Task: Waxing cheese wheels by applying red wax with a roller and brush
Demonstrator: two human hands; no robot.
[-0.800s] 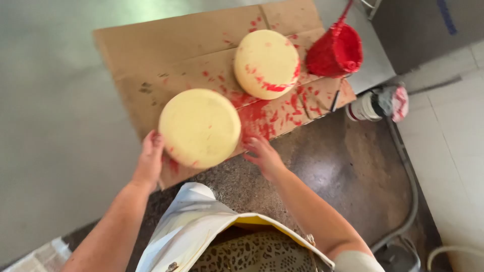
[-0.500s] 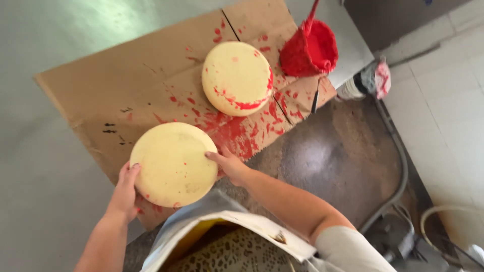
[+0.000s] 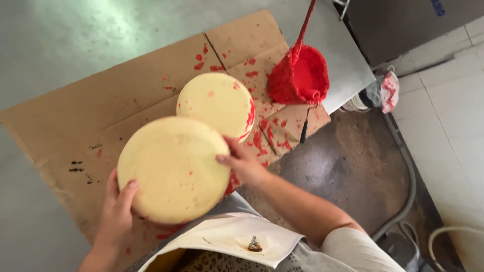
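Hands clasp the near wheel point(image 3: 174, 168) from opposite edges: left hand point(image 3: 117, 211) cups its lower left rim, thumb on top; right hand point(image 3: 245, 163) presses fingers against its right edge. Each grip is spread wide, closed only against the rim. It overlaps a second wheel point(image 3: 218, 103) on red-spattered cardboard point(image 3: 101, 95) covering the bench point(image 3: 60, 40), near a red bowl point(image 3: 301, 76).

I see a grey steel table point(image 3: 75, 45) carrying a flattened cardboard sheet point(image 3: 101, 108) spattered with red. Directly on the cardboard rest one pale yellow cheese wheel point(image 3: 214, 103) and a red-coated pot point(image 3: 300, 75), well apart from each other.
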